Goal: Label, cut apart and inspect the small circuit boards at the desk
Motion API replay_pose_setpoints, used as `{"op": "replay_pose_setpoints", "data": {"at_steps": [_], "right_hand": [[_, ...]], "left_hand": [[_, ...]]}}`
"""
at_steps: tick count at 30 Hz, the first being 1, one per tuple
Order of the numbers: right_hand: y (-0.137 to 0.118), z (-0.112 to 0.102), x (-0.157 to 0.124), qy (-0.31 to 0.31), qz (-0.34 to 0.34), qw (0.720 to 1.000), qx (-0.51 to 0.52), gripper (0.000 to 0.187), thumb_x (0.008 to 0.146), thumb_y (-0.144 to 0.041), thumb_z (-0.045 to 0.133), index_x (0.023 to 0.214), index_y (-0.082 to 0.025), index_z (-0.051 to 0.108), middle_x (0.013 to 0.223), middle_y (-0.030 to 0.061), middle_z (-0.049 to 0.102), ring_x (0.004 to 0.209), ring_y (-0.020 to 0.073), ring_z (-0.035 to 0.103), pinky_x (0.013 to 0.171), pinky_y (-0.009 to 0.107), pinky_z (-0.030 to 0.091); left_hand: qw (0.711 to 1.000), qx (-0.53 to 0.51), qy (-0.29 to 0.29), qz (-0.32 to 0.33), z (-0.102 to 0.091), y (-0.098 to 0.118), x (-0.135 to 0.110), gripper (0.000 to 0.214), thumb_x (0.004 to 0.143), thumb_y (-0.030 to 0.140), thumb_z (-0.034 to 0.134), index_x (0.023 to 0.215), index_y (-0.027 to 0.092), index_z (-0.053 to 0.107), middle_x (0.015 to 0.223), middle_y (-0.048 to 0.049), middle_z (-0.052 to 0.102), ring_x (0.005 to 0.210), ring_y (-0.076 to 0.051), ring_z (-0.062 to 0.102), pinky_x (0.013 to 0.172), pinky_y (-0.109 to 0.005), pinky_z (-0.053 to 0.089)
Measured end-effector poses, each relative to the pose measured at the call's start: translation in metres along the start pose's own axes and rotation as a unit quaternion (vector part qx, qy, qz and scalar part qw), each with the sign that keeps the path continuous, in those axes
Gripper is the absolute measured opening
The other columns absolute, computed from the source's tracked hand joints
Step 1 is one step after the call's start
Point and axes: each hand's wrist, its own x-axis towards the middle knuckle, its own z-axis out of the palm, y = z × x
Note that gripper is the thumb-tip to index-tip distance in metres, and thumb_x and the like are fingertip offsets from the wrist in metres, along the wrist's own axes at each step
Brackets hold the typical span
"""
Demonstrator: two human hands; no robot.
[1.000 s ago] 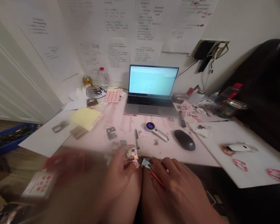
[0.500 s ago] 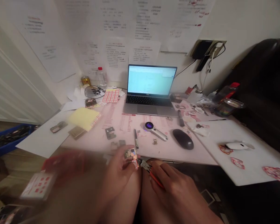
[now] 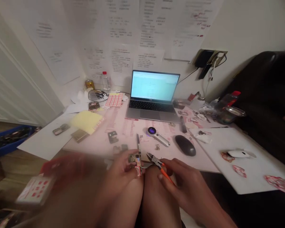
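My left hand (image 3: 122, 172) is closed round a small circuit board (image 3: 136, 160) with gold and red parts, held just above my knees at the desk's front edge. My right hand (image 3: 180, 182) grips orange-handled cutting pliers (image 3: 159, 166). The pliers' metal jaws point left and sit a little to the right of the board, not touching it. Both forearms rest on my bare legs.
On the desk (image 3: 123, 126): an open laptop (image 3: 154, 95), a lit magnifier (image 3: 156, 134), a black mouse (image 3: 185, 145), a pen (image 3: 138, 142), small boards, yellow notepaper (image 3: 86, 120). A white board (image 3: 242, 158) with a white mouse lies right. A blue bin (image 3: 7, 141) stands left.
The pliers' jaws have drawn back from the board, up and to the right. My left hand has turned the board slightly. The view has shifted a little.
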Motion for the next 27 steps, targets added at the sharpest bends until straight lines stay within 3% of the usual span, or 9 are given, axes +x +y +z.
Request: {"op": "replay_pose_setpoints", "data": {"at_steps": [4, 8, 20, 27], "right_hand": [[0.016, -0.004, -0.010, 0.008, -0.102, 0.979, -0.177, 0.030, 0.102, -0.025, 0.053, 0.129, -0.026, 0.066, 0.096, 0.0032, 0.071, 0.070, 0.0182, 0.070, 0.057, 0.029, 0.045], [0.015, -0.007, -0.012, -0.023, -0.167, 0.958, -0.230, 0.025, 0.104, -0.023, 0.052, 0.127, -0.025, 0.063, 0.092, 0.0029, 0.067, 0.074, 0.0209, 0.066, 0.062, 0.033, 0.042], [0.011, -0.013, -0.003, -0.059, -0.216, 0.933, -0.282, 0.023, 0.099, -0.022, 0.071, 0.119, -0.023, 0.061, 0.089, 0.0014, 0.063, 0.075, 0.0218, 0.061, 0.066, 0.037, 0.039], [0.009, -0.018, 0.002, -0.081, -0.248, 0.908, -0.328, 0.023, 0.102, -0.023, 0.067, 0.124, -0.019, 0.062, 0.091, 0.0030, 0.063, 0.074, 0.0212, 0.061, 0.062, 0.038, 0.042]], "left_hand": [[0.999, -0.010, -0.032, -0.030, -0.008, 0.003, -0.001, 0.077, 0.072, 0.024, 0.081, 0.144, 0.017, 0.054, 0.104, -0.0102, 0.079, 0.093, -0.026, 0.079, 0.090, -0.041, 0.057], [0.998, 0.007, -0.053, -0.034, -0.008, 0.006, 0.001, 0.078, 0.067, 0.021, 0.079, 0.142, 0.017, 0.056, 0.096, -0.0047, 0.074, 0.089, -0.026, 0.079, 0.081, -0.036, 0.056], [0.995, 0.041, -0.082, -0.049, -0.012, 0.002, 0.008, 0.083, 0.065, 0.017, 0.073, 0.147, 0.015, 0.056, 0.092, -0.0044, 0.071, 0.087, -0.023, 0.074, 0.073, -0.032, 0.053], [0.991, 0.042, -0.128, -0.015, -0.017, -0.002, 0.010, 0.076, 0.073, 0.014, 0.077, 0.147, 0.016, 0.060, 0.096, -0.0056, 0.070, 0.087, -0.023, 0.073, 0.072, -0.032, 0.054]]}}
